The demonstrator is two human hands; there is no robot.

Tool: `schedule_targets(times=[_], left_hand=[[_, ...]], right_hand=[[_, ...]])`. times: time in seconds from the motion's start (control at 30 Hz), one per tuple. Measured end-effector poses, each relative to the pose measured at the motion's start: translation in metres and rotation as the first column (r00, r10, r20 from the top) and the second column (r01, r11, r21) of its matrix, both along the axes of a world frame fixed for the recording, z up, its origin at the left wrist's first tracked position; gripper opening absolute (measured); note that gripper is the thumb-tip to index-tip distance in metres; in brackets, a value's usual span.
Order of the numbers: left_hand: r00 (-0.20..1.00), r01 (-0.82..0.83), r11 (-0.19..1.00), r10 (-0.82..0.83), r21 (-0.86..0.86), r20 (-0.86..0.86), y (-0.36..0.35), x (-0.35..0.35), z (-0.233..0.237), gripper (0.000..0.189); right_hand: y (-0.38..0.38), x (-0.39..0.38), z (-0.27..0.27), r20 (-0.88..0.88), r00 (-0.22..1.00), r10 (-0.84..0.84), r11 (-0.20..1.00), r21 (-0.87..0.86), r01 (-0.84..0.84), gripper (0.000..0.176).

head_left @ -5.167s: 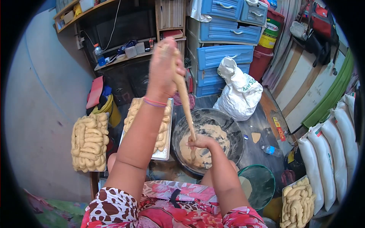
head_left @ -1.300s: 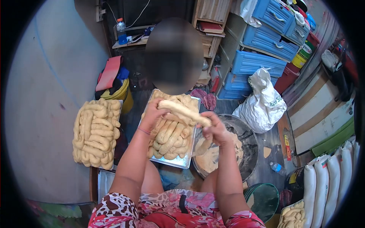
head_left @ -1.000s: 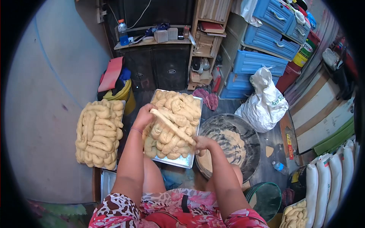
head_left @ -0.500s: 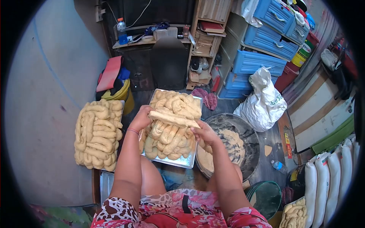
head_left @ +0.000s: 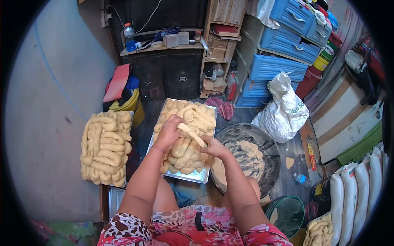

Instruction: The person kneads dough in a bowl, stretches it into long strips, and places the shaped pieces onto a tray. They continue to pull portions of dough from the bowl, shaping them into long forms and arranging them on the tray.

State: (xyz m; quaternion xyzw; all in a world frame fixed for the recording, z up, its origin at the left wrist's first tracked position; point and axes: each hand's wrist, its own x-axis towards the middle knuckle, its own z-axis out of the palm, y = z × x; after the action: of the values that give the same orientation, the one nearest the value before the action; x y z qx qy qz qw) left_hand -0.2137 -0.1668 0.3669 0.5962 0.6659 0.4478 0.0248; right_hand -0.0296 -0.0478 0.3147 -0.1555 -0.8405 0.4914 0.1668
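A pale dough strip [head_left: 191, 134] is stretched slantwise between my hands, above a metal tray [head_left: 196, 176] heaped with thick dough ropes [head_left: 184, 152]. My left hand [head_left: 169, 132] is closed round its upper left end. At the lower right end, my right hand [head_left: 215, 147] grips the strip, above the tray's right edge and beside the black basin [head_left: 274, 164]. Both ends of the strip are hidden in my fingers.
Another dough-laden tray [head_left: 131, 123] stands at left. Flour mixture [head_left: 248, 158] lies in the basin. A white sack [head_left: 283, 110], a plastic bottle [head_left: 301, 179] and a green bucket [head_left: 287, 215] are on the right. More dough [head_left: 318, 231] sits at bottom right.
My hands have come closer together, the left one moving right. The dough strip between them now spans a shorter length and slants down to the right more steeply.
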Motion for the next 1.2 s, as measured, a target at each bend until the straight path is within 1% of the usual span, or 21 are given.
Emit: schedule_targets(times=[0.03,0.1,0.17,0.2,0.23,0.27,0.3,0.37,0.5,0.57,0.63,0.73,0.8,0.83,0.9,0.93,1.0,1.03,1.1,1.13,1.2], left_hand=[[0.999,-0.039,0.999,0.038,0.034,0.025,-0.002,-0.001,0.001,0.030],[0.997,-0.076,0.997,0.075,0.025,0.014,-0.004,-0.004,0.002,0.027],[0.990,-0.060,0.998,0.059,-0.001,-0.125,-0.004,-0.009,-0.004,0.019],[0.990,-0.058,0.998,0.058,-0.001,-0.128,-0.005,-0.014,-0.011,0.019],[0.990,-0.056,0.989,0.036,-0.141,-0.135,-0.006,-0.020,-0.019,0.017],[0.990,-0.052,0.959,0.014,-0.278,-0.138,-0.007,-0.019,-0.017,0.017],[0.991,-0.050,0.959,0.012,-0.279,-0.137,-0.006,-0.020,-0.015,0.017],[0.984,-0.164,0.881,0.178,-0.444,-0.011,-0.003,-0.023,-0.005,0.022],[0.968,-0.020,0.921,0.116,-0.390,0.223,-0.007,-0.018,0.001,0.029],[0.995,0.097,0.978,-0.094,-0.183,0.024,-0.007,-0.007,-0.005,0.038],[0.991,0.129,0.979,-0.131,-0.155,-0.005,0.000,0.008,-0.008,0.046],[0.973,0.228,0.965,-0.232,-0.130,-0.017,0.010,0.036,-0.009,0.048],[0.961,0.234,0.890,-0.152,-0.390,0.231,0.010,0.056,-0.002,0.058],[0.961,0.235,0.891,-0.153,-0.389,0.231,0.010,0.062,-0.001,0.058],[0.909,0.353,0.817,-0.182,-0.457,0.376,0.007,0.072,-0.001,0.073],[0.874,0.414,0.835,-0.254,-0.361,0.414,0.002,0.075,0.000,0.080],[0.860,0.451,0.857,-0.343,-0.247,0.378,0.010,0.068,-0.026,0.081],[0.842,0.488,0.863,-0.426,-0.131,0.331,0.013,0.062,-0.040,0.082],[0.803,0.512,0.846,-0.410,-0.148,0.433,0.012,0.052,-0.038,0.078],[0.755,0.538,0.827,-0.387,-0.161,0.529,0.013,0.045,-0.036,0.074],[0.808,0.473,0.848,-0.309,-0.240,0.502,0.006,0.025,-0.016,0.065]], right_hand=[[0.003,0.005,-0.001,0.116,0.993,0.003,0.982,0.186,-0.025,0.030],[0.009,0.009,-0.014,0.139,0.987,-0.079,0.979,0.197,0.051,0.028],[0.019,0.011,-0.025,0.157,0.974,-0.161,0.969,0.211,0.126,0.027],[0.025,0.011,-0.026,0.102,0.975,-0.200,0.979,0.059,0.195,0.026],[0.031,0.012,-0.028,0.054,0.968,-0.245,0.963,-0.097,0.250,0.026],[0.032,0.016,-0.021,0.005,0.958,-0.285,0.948,-0.143,0.283,0.019],[0.033,0.019,-0.015,0.007,0.958,-0.287,0.948,-0.143,0.285,0.019],[0.035,0.022,-0.008,-0.006,0.955,-0.297,0.931,-0.224,0.288,0.013],[0.033,0.016,-0.012,-0.028,0.973,-0.229,0.899,-0.388,0.201,0.010],[0.025,0.014,-0.003,-0.044,0.979,-0.198,0.875,-0.458,0.156,0.011],[0.018,0.011,0.004,-0.063,0.984,-0.168,0.845,-0.524,0.111,0.012],[0.012,0.005,0.004,-0.090,0.980,-0.180,0.765,-0.639,0.082,0.015],[0.007,-0.002,0.003,-0.100,0.942,-0.320,0.636,-0.760,0.135,0.017],[0.005,-0.003,0.003,-0.101,0.942,-0.321,0.637,-0.759,0.136,0.017],[0.001,-0.003,0.006,-0.147,0.927,-0.345,0.496,-0.867,0.047,0.019],[0.002,-0.005,0.001,-0.148,0.927,-0.344,0.497,-0.867,0.046,0.019],[0.007,-0.008,-0.012,-0.267,0.890,-0.369,0.261,-0.949,-0.177,0.019],[0.008,-0.008,-0.017,-0.268,0.890,-0.368,0.262,-0.949,-0.177,0.019],[0.004,-0.008,-0.012,-0.233,0.894,-0.382,0.163,-0.969,-0.183,0.021],[0.003,-0.005,-0.008,-0.233,0.894,-0.382,0.165,-0.969,-0.182,0.021],[-0.010,0.001,0.024,-0.318,0.897,-0.305,0.419,-0.891,-0.174,0.024]])
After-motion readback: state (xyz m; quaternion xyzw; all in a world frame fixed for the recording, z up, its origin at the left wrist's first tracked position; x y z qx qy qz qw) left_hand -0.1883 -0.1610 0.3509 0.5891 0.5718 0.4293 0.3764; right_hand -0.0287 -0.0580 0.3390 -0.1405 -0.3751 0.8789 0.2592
